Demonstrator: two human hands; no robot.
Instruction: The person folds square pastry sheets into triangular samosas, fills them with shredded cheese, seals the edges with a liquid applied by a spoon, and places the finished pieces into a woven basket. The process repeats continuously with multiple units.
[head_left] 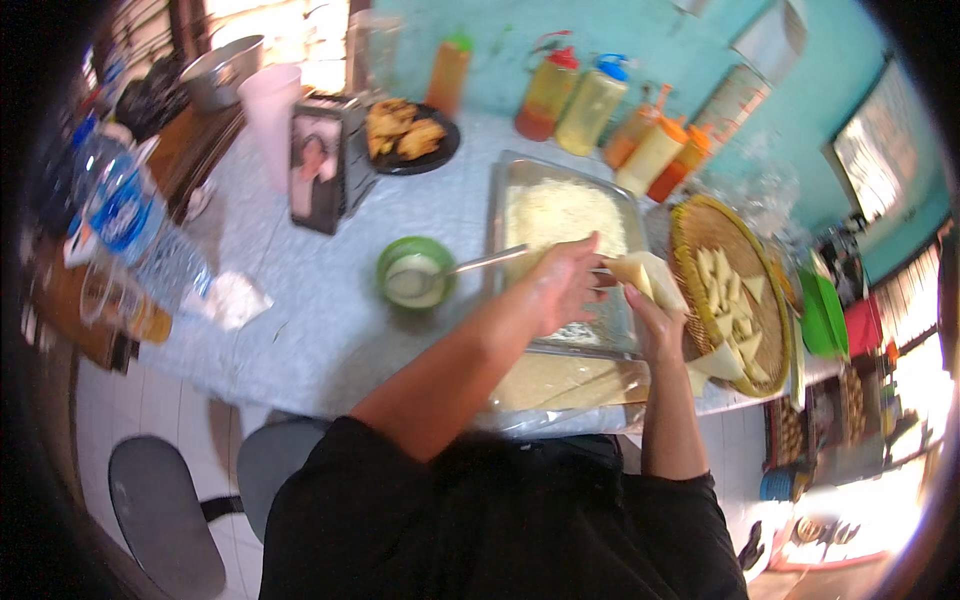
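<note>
My right hand point(657, 328) grips a pale, partly folded pastry wrapper point(662, 281) over the right side of a metal tray. Beside it, my left hand point(568, 284) is stretched out with its fingers apart, the tips close to the wrapper's left edge; I cannot tell if they touch it. Below both hands lies the rectangular metal tray point(497, 215), holding a heap of pale shredded filling point(565, 212). A green bowl point(384, 262) left of my hands contains white liquid and a spoon point(488, 260). Several folded pastries point(722, 290) lie on a round woven tray point(690, 225) to the right.
Flat wrappers point(560, 385) under plastic lie at the table's near edge. Several sauce bottles point(590, 105) line the wall. A black plate of fried food point(405, 130), a propped phone point(315, 165), a pink cup point(270, 120) and a large water bottle point(135, 215) stand leftward.
</note>
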